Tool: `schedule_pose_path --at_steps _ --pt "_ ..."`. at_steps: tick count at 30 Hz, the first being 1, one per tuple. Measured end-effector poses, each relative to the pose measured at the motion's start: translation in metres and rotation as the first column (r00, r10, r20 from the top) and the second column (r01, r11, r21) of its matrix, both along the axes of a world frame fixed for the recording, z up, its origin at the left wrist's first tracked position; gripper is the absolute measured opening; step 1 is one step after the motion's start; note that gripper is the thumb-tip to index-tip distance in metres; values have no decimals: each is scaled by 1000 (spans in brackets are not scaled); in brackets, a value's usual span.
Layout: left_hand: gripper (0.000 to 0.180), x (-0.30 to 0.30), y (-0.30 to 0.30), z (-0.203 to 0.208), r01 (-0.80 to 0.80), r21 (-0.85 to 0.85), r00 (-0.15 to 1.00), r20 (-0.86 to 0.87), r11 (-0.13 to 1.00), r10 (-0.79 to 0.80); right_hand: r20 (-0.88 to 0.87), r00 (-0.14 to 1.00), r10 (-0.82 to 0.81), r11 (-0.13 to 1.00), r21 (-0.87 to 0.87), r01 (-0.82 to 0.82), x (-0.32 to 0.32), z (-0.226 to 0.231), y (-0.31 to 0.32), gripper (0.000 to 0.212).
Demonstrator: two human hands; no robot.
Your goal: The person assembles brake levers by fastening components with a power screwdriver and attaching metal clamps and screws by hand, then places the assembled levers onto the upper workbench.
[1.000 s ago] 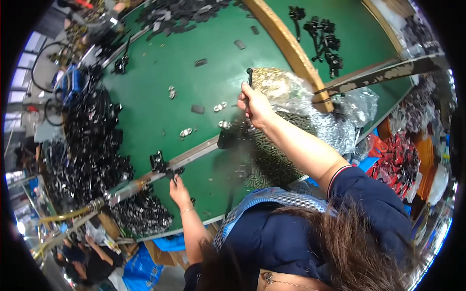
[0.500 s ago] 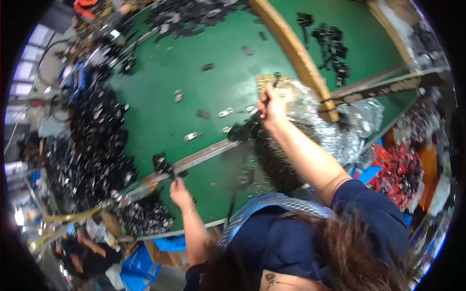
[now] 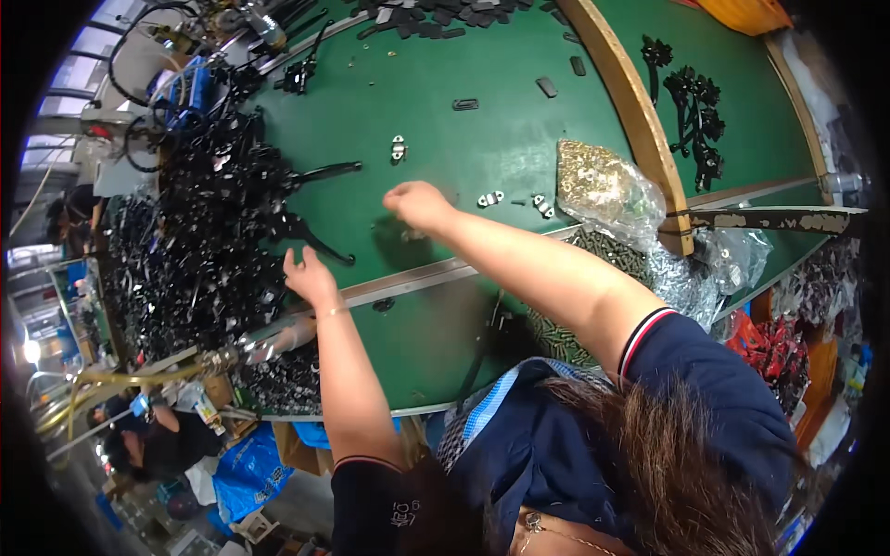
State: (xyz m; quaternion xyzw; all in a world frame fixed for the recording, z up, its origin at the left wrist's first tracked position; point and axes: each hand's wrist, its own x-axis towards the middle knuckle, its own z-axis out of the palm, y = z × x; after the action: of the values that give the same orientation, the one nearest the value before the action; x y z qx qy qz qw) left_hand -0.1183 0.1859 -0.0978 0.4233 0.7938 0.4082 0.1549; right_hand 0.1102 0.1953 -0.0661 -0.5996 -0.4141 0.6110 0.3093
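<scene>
My left hand [image 3: 311, 278] is open, thumb and fingers apart, just below a black lever [image 3: 320, 243] that looks like a brake lever. That lever lies at the right edge of a big heap of black lever parts [image 3: 204, 232]; another lever [image 3: 329, 171] sticks out above it. Over the middle of the green table, my right hand [image 3: 419, 206] has its fingertips pinched together; anything between them is too small to make out. Small silver clamps lie around it: one clamp [image 3: 399, 148] beyond, another clamp [image 3: 490, 199] and a third clamp [image 3: 543, 206] to the right.
A metal rail [image 3: 417, 281] crosses the green table. On the right are a clear bag of small brass-coloured parts [image 3: 593, 176], a pile of screws [image 3: 607, 255] and a wooden bar [image 3: 630, 111]. Dark flat pads [image 3: 445, 17] lie at the back. Another person [image 3: 158, 435] works at lower left.
My left hand has let go of a black lever at the heap's edge. My right hand has left the bag, moved left, and no longer holds a dark piece. The view has shifted.
</scene>
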Motion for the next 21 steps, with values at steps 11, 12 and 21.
schedule_pose_path --at_steps 11,12,21 --pt "38 27 -139 -39 188 -235 868 -414 954 -273 544 733 -409 898 381 218 166 -8 -90 20" --pt "38 29 -145 -43 250 -232 896 -314 940 -315 582 722 -373 915 359 183 174 -6 -98 20" --pt "26 52 -148 -45 439 -177 878 -125 881 -463 719 675 -166 907 379 -181 121 -17 -82 18"
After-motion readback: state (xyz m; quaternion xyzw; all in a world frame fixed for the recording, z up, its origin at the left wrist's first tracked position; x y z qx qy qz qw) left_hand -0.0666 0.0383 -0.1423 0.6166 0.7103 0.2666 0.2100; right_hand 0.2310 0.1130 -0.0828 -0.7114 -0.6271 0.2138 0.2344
